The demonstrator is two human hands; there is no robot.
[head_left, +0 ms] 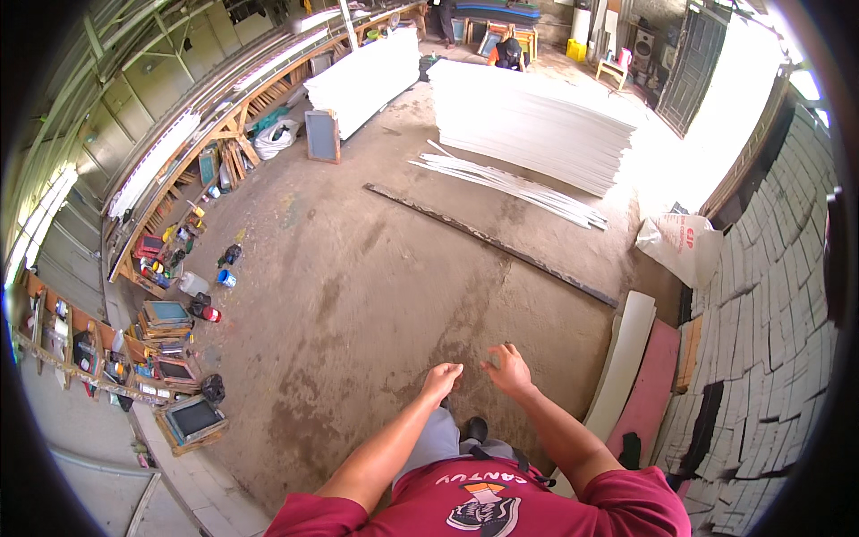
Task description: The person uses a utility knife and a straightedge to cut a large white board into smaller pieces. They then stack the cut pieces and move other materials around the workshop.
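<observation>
maroon shirt (394, 506): the person's own, filling the near edge, with both forearms reaching forward from its sleeves.
left hand (441, 381): curling inward, fingers bunched toward the thumb; its palm side is facing away, so i cannot tell whether it is gripping anything small.
right hand (508, 368): hanging just beside the left, fingers loosely bending and parted from the thumb, holding nothing that shows.
concrete floor (309, 295): stretching out under both hands, showing dark stains.
pale panel (625, 345): lying right of the right hand, apart from it, bending slightly along its length.
pink sheet (651, 376): lying just beside the panel, on its right.
grey-white pile (761, 331): rising in layers along the right side.
dark bar (492, 240): lying slantwise on the floor, ahead of the hands and well apart from them.
white sack (684, 248): slumping near the bar's right end.
white strips (510, 186): lying in a loose bundle beyond the bar.
white sheet stack (528, 116): standing just behind the strips.
co-worker (509, 55): bending low behind that stack.
</observation>
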